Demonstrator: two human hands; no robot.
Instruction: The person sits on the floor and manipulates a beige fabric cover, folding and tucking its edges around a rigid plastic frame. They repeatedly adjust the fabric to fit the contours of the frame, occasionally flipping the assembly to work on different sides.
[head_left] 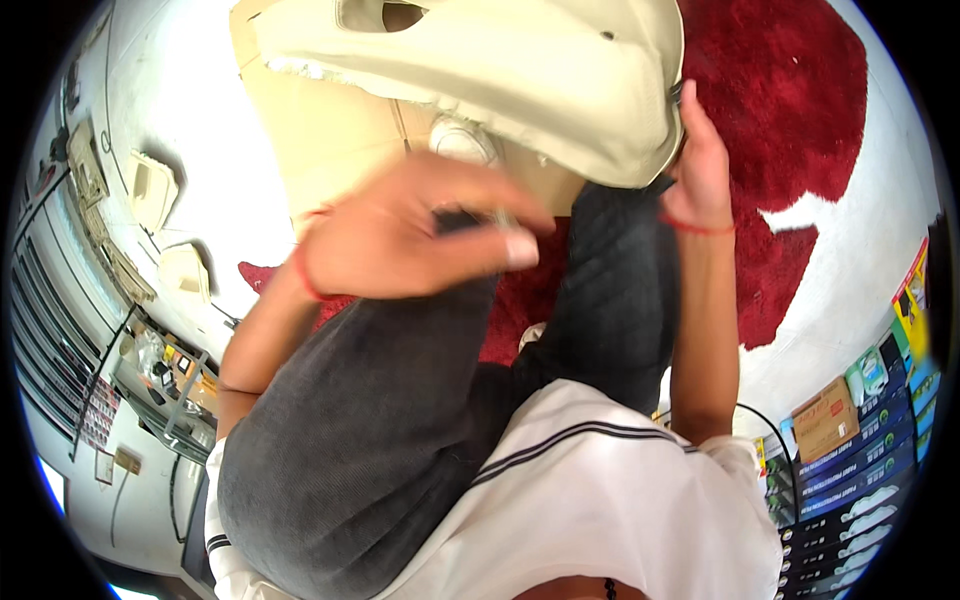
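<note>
A large beige moulded trim panel [520,75] lies tilted across the top of the view, above a cardboard sheet. It has an oval opening at its upper left and a ragged whitish lower edge. My right hand [702,165] grips the panel's right edge, thumb along the rim, the other fingers mostly hidden. Below the panel and apart from it, my left hand [410,230] is in the air over my knee. Motion smears its fingers; a gap shows between thumb and fingers, and I cannot tell whether something small is pinched there.
The cardboard sheet [300,140] lies under the panel, on a floor with a red shaggy rug [790,100]. Smaller beige parts [152,190] lie at the left. A metal rack [185,400] stands lower left; stacked boxes [850,470] and a brown carton [825,420] stand lower right.
</note>
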